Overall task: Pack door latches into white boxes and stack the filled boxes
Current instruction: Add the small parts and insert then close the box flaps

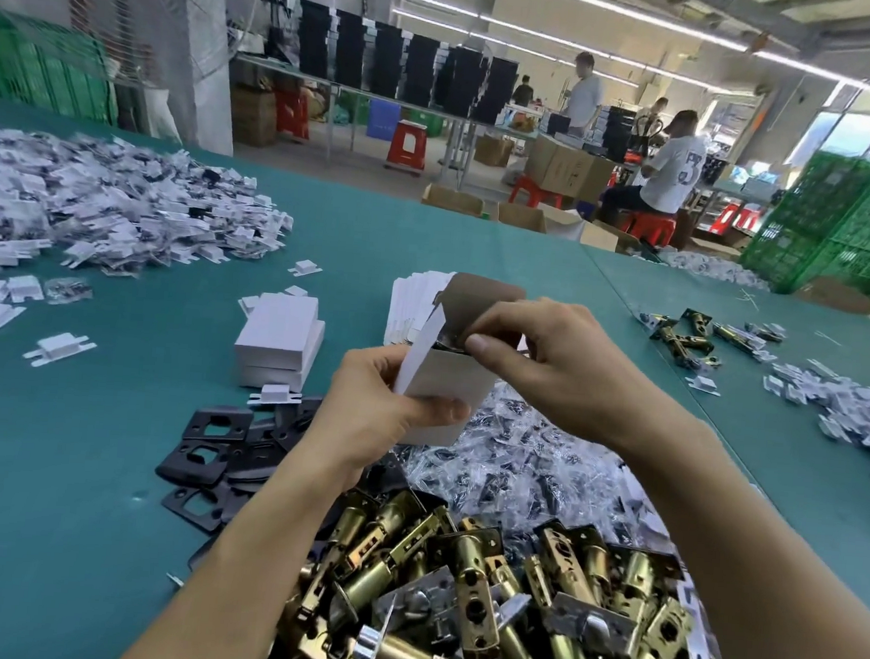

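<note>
Left hand (390, 419) grips white box (449, 387) by its lower walls above the surface (104, 460), right hand (539, 357) pinching at the open mouth; thin card likely light, crushable — hold edges, not faces.

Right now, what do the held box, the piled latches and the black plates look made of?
White box: thin paperboard, matte white outside, brownish inside the open flap. Door latches: metal, shiny brass-yellow tubes with silvery faceplates. Black plates: probably stamped metal, satin black coating; plastic not ruled out.
</note>
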### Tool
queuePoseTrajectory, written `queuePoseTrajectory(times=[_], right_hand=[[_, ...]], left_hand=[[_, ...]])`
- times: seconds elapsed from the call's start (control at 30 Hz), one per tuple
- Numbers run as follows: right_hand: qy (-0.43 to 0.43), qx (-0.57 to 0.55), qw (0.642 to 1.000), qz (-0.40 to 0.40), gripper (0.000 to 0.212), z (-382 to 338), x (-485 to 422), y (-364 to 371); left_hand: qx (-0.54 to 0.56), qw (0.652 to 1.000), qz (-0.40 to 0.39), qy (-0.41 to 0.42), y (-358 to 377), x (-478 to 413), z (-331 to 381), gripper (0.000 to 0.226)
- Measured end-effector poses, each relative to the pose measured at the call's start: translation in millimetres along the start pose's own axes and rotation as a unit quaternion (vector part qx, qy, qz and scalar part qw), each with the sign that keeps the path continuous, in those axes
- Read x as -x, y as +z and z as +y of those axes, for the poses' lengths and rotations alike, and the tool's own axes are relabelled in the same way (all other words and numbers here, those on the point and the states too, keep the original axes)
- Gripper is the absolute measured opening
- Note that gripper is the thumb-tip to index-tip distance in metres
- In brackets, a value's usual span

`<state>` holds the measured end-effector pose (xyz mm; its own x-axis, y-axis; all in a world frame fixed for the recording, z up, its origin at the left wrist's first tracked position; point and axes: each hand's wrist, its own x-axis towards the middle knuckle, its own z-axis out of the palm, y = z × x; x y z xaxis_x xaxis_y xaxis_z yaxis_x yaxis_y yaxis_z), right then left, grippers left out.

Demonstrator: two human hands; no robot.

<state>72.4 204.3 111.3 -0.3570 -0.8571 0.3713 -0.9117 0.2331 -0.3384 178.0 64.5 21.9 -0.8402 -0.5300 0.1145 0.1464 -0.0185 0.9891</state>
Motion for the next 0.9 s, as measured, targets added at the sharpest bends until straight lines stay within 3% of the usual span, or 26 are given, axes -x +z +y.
queuePoseTrajectory(times=[0.23,0.43,0.6,0.9], right_hand=[[-0.024,0.039,0.997,-0.065,0.016,0,4,-9],[0.0,-0.122,0.992,-0.007,0.008,0,11,-5],[0.009,-0.164,0.986,0.04,0.013,1,11,-15],[0.005,0.057,0.994,-0.096,0.022,-6,12,-28]], left_hand=[[-0.011,1.0,-0.014,0.0,-1,1,1,0.033],[0.002,0.999,-0.052,0.01,1,2,3,0.033],[-0.021,0.999,-0.047,0.016,-1,2,3,0.038],[-0.036,0.999,-0.037,0.005,0,2,1,0.056]])
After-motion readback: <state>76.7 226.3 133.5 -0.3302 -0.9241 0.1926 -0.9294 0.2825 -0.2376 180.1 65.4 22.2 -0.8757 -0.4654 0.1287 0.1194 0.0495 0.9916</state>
